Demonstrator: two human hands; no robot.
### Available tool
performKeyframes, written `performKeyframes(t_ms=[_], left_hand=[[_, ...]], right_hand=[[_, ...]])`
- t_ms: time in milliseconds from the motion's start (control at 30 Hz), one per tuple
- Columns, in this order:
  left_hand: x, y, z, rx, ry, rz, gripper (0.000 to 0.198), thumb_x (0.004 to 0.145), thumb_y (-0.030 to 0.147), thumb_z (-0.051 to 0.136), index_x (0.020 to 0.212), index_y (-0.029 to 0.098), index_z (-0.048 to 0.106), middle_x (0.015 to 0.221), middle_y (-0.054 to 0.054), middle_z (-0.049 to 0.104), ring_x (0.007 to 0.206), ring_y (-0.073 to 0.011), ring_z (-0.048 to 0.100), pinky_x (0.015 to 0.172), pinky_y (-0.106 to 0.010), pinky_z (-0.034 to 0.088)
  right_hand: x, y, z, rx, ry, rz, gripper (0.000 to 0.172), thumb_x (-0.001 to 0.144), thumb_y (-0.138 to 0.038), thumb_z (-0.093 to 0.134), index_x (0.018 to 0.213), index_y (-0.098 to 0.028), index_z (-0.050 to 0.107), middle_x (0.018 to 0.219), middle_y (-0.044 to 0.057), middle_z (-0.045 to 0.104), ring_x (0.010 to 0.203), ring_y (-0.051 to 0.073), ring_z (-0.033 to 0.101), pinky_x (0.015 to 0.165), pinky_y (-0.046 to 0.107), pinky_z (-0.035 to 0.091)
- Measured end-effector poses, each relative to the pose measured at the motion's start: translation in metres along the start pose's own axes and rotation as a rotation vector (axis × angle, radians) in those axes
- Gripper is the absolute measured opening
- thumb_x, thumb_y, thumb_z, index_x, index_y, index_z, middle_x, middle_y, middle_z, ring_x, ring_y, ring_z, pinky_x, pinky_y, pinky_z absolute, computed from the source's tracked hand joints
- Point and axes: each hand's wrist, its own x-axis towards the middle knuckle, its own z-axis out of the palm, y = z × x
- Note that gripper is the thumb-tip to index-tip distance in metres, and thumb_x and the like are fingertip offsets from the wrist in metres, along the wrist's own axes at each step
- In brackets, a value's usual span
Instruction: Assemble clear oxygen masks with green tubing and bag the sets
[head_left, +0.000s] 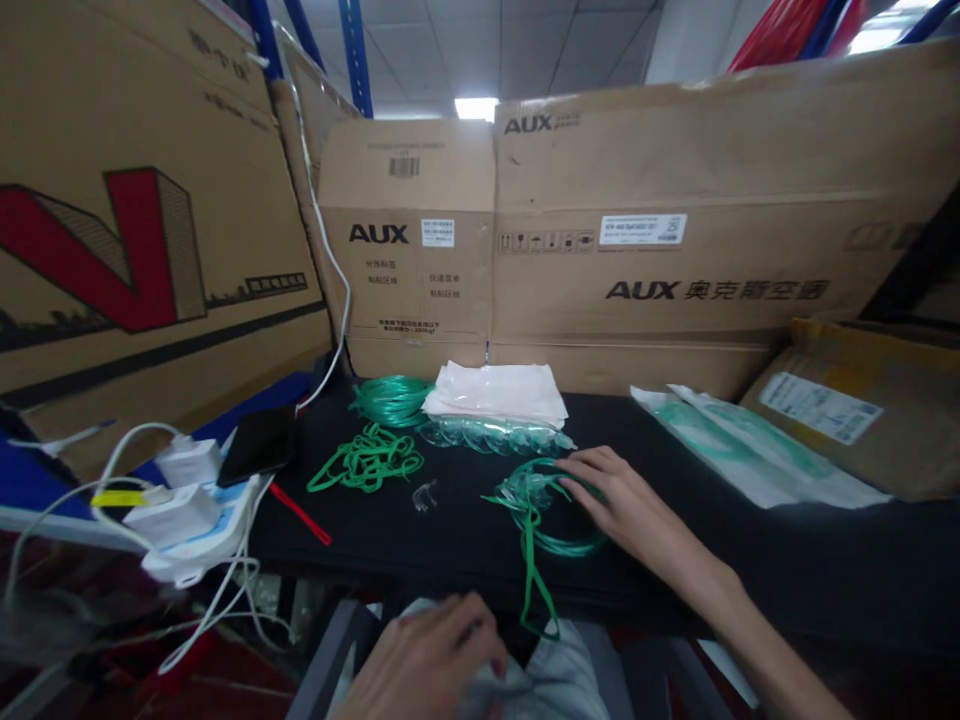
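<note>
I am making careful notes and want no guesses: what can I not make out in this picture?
In the head view:
Left hand: blurred, its lower part cut off by the bottom edge.
Near tubing: partly covered by the right hand, whose grip is unclear.
Small clear pieces: too small to identify.
Parcel label: print too small to read.

AUX cartons point(645, 170) stand beyond the black tabletop point(367, 535), eleven to two o'clock; I see a blue rack upright point(355, 60) at eleven, a ceiling light point(476, 108) at twelve
</note>
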Motion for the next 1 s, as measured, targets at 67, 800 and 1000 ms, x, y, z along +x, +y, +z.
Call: performKeyframes(t_ms=[67, 800, 1000], left_hand=[[0.028, 0.009, -0.029, -0.074, 0.126, -0.094, 0.014, 0.089, 0.016, 0.060, 0.100, 0.025, 0.062, 0.102, 0.001, 0.067, 0.095, -0.0162, 0.064, 0.080, -0.024, 0.046], [0.131, -0.036, -0.039, 0.238, 0.094, 0.165, 0.037, 0.105, 0.037, 0.043, 0.122, 0.014, 0.066, 0.115, -0.011, 0.071, 0.111, -0.0255, 0.063, 0.100, -0.036, 0.045], [0.122, -0.035, -0.049, 0.019, 0.103, 0.016, 0.039, 0.105, 0.045, 0.042, 0.116, 0.021, 0.070, 0.114, -0.004, 0.074, 0.105, -0.0219, 0.068, 0.092, -0.029, 0.047]], right_hand=[[0.003, 0.004, 0.013, -0.033, -0.046, -0.022, 0.024, 0.099, -0.024, 0.055, 0.114, -0.021, 0.073, 0.107, 0.011, 0.071, 0.100, 0.029, 0.063, 0.086, 0.045, 0.055], [0.008, -0.016, 0.021, -0.202, 0.152, -0.225, 0.024, 0.095, -0.003, 0.048, 0.099, -0.017, 0.068, 0.081, 0.005, 0.067, 0.080, 0.023, 0.055, 0.077, 0.037, 0.029], [0.015, -0.024, 0.020, -0.267, 0.182, -0.246, 0.018, 0.095, -0.008, 0.055, 0.100, -0.018, 0.068, 0.085, 0.006, 0.069, 0.088, 0.025, 0.052, 0.080, 0.038, 0.030]])
